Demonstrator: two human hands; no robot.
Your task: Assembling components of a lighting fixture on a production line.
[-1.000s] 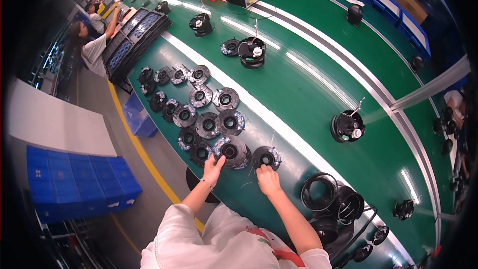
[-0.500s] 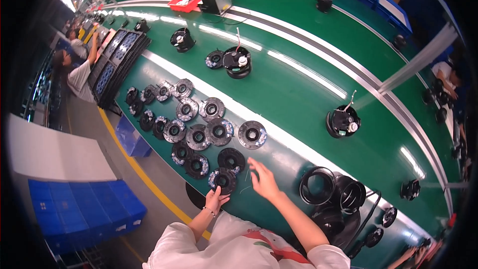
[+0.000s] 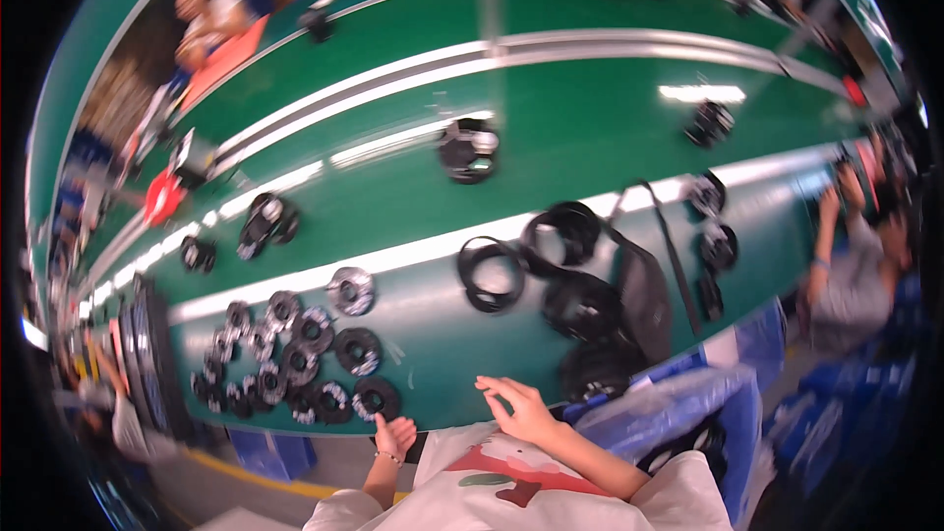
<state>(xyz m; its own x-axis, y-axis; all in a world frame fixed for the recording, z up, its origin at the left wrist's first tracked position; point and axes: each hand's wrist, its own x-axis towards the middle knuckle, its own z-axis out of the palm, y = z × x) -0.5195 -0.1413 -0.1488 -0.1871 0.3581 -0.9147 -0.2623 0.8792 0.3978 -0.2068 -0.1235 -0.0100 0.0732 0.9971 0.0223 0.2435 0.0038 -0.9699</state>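
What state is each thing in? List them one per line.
Left hand: empty, at the table edge beside a round black part.
Right hand: empty, fingers spread, apart from the parts.
Cluster of round parts: lying flat, packed close.
Black rings: lying flat, overlapping.
Blue plastic bag: open, crumpled.

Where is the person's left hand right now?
In the head view, the left hand is low and left of centre, beside the nearest black round part.
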